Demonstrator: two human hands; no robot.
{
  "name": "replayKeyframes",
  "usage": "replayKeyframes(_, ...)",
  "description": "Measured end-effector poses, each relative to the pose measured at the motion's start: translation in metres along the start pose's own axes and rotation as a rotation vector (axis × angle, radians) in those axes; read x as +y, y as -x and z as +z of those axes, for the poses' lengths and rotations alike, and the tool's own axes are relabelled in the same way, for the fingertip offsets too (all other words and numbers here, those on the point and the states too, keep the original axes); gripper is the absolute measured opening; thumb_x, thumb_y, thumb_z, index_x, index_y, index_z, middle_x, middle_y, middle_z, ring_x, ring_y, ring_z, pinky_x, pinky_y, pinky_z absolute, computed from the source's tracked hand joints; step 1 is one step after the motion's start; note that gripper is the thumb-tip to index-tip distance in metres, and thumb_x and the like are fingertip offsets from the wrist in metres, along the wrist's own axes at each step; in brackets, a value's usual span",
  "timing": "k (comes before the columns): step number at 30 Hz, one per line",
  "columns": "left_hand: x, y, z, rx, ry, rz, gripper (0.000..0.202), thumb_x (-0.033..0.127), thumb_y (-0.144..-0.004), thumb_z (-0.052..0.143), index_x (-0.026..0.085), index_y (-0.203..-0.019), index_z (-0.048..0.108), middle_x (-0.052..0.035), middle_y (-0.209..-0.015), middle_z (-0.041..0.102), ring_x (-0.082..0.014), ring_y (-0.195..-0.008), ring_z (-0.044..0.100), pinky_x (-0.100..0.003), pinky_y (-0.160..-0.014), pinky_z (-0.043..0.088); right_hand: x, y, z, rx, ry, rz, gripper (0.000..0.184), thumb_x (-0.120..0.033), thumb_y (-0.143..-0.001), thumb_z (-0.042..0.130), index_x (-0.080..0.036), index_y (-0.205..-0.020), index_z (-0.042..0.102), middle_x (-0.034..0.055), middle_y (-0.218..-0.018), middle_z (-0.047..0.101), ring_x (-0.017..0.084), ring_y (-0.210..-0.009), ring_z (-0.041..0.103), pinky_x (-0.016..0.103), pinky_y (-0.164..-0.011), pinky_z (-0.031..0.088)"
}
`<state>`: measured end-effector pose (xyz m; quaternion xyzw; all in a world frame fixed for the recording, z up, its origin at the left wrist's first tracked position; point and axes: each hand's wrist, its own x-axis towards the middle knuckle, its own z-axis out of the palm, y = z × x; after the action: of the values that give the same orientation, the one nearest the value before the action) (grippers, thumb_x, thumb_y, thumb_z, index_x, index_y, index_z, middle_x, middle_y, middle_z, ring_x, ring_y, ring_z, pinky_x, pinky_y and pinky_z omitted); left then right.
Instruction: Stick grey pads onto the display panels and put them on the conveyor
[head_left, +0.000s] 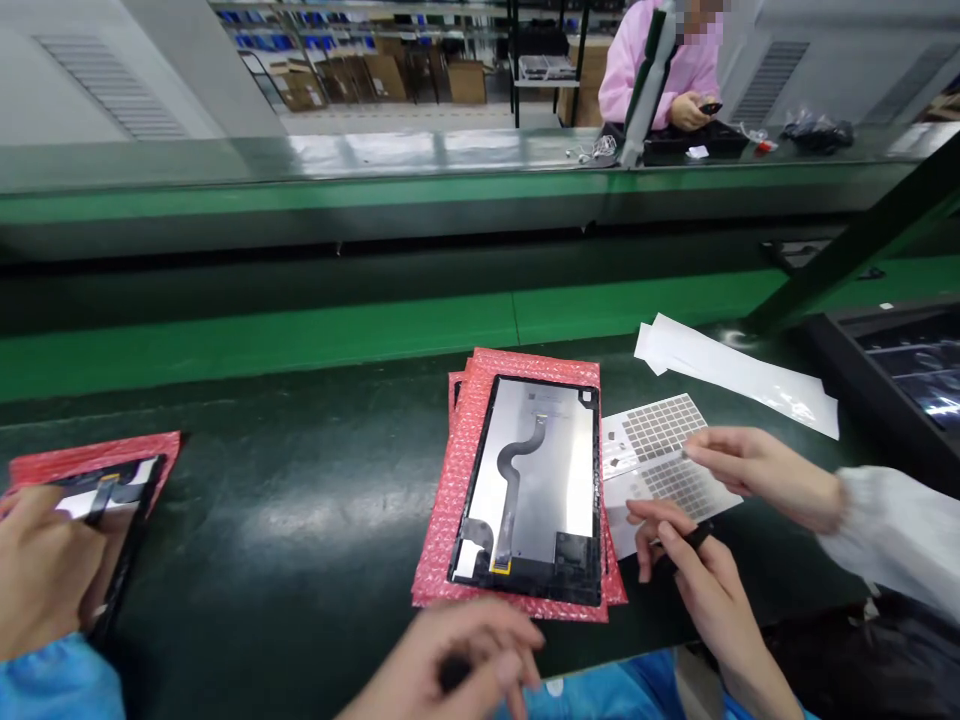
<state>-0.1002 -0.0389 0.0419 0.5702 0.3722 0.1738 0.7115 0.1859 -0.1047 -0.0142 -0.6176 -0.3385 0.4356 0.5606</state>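
Note:
My left hand (469,650), at the bottom middle, has its fingers curled inward around a small dark thing I cannot make out. It is just below the near edge of a tablet screen panel (555,500), which lies back side up with a wavy flex cable (510,485). Under the panel are stacked red bubble-wrap pouches (431,585). Over the near edge of a white sticker sheet (619,515) with small grey squares is my right hand (701,575). Its fingers are bent together, with a small black thing at them that I cannot identify.
A co-worker's white-sleeved hand (750,470) reaches over the sticker sheet from the right. At far left, another person's hand (45,570) works on a second panel (127,530). White strips (742,375) lie behind the sheet. A green post (862,240) slants at right.

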Motion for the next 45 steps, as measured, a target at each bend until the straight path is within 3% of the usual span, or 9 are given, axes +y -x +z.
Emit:
replayKeyframes(2, 0.006, -0.022, -0.028, 0.234, -0.341, 0.317, 0.024, 0.037, -0.107, 0.058, 0.025, -0.104, 0.078, -0.0046, -0.091, 0.08, -0.0192, -0.085, 0.076, -0.032, -0.085, 0.06, 0.003, 0.004, 0.003, -0.018, -0.018, 0.029, 0.042, -0.058, -0.1, 0.063, -0.022, -0.1, 0.084, 0.0073, -0.083, 0.074, 0.023, -0.07, 0.067, 0.035, -0.068, 0.056)
replayKeyframes(5, 0.002, -0.065, -0.063, 0.481, -0.757, 0.607, 0.033, 0.031, -0.105, 0.06, 0.024, -0.136, 0.068, -0.0119, -0.148, 0.064, -0.0305, -0.138, 0.059, -0.048, -0.116, 0.05, 0.01, 0.005, 0.004, -0.008, 0.026, 0.032, 0.053, -0.066, -0.1, 0.059, -0.022, -0.085, 0.084, 0.0074, -0.069, 0.071, 0.024, -0.066, 0.066, 0.034, -0.063, 0.055)
replayKeyframes(8, -0.015, -0.09, -0.078, 0.39, -0.933, 0.577, 0.053, 0.031, -0.108, 0.054, 0.026, -0.16, 0.044, -0.0125, -0.177, 0.02, -0.0365, -0.162, 0.022, -0.06, -0.128, 0.033, 0.012, 0.003, 0.005, 0.019, 0.06, 0.033, 0.058, -0.067, -0.101, 0.056, -0.023, -0.073, 0.08, 0.0049, -0.054, 0.064, 0.022, -0.052, 0.061, 0.032, -0.051, 0.049)
replayKeyframes(11, -0.028, -0.09, -0.078, 0.288, -0.95, 0.518, 0.055, 0.028, -0.111, 0.043, 0.031, -0.166, 0.032, -0.0088, -0.179, 0.01, -0.0342, -0.165, 0.012, -0.061, -0.129, 0.031, 0.008, 0.003, 0.008, 0.058, 0.091, 0.031, 0.062, -0.07, -0.1, 0.054, -0.024, -0.064, 0.076, 0.0052, -0.05, 0.062, 0.021, -0.044, 0.059, 0.031, -0.043, 0.046)
replayKeyframes(16, -0.033, -0.083, -0.074, 0.289, -0.922, 0.514, 0.061, 0.027, -0.111, 0.042, 0.032, -0.169, 0.021, -0.0093, -0.179, 0.01, -0.0341, -0.165, 0.011, -0.061, -0.13, 0.03, 0.0, 0.004, 0.014, 0.139, 0.171, 0.024, 0.061, -0.074, -0.095, 0.059, -0.027, -0.059, 0.074, 0.0051, -0.049, 0.062, 0.021, -0.037, 0.057, 0.03, -0.029, 0.04)
replayKeyframes(22, -0.035, -0.085, -0.068, 0.328, -0.853, 0.506, 0.06, 0.028, -0.113, 0.038, 0.033, -0.169, 0.02, -0.0061, -0.178, 0.017, -0.0309, -0.165, 0.013, -0.057, -0.132, 0.027, -0.01, -0.003, 0.0, 0.008, 0.11, -0.01, 0.046, -0.065, -0.094, 0.069, -0.025, -0.07, 0.074, 0.0045, -0.055, 0.065, 0.019, -0.038, 0.06, 0.028, -0.035, 0.048)
replayKeyframes(28, -0.036, -0.083, -0.064, 0.356, -0.82, 0.489, 0.063, 0.03, -0.112, 0.039, 0.03, -0.17, 0.014, -0.0079, -0.177, 0.02, -0.031, -0.164, 0.016, -0.057, -0.133, 0.026, -0.032, -0.039, -0.028, -0.055, 0.205, -0.052, 0.032, -0.053, -0.095, 0.075, -0.022, -0.09, 0.08, 0.0044, -0.069, 0.075, 0.019, -0.053, 0.07, 0.029, -0.051, 0.06)
replayKeyframes(33, -0.034, -0.078, -0.061, 0.312, -0.842, 0.463, 0.066, 0.026, -0.111, 0.037, 0.029, -0.171, 0.008, -0.0089, -0.179, 0.014, -0.0317, -0.165, 0.011, -0.059, -0.133, 0.024, -0.047, -0.078, -0.043, 0.013, 0.507, -0.244, 0.04, -0.058, -0.097, 0.07, -0.022, -0.086, 0.085, 0.0021, -0.059, 0.066, 0.016, -0.052, 0.062, 0.027, -0.05, 0.052)
replayKeyframes(45, -0.031, -0.077, -0.059, 0.393, -0.824, 0.441, 0.061, 0.025, -0.111, 0.039, 0.035, -0.169, 0.022, -0.0075, -0.174, 0.027, -0.0332, -0.162, 0.024, -0.059, -0.131, 0.031, -0.046, -0.114, -0.038, -0.265, 0.35, 0.158, 0.048, -0.065, -0.079, 0.086, -0.019, -0.095, 0.083, 0.0064, -0.067, 0.078, 0.023, -0.062, 0.076, 0.032, -0.063, 0.066)
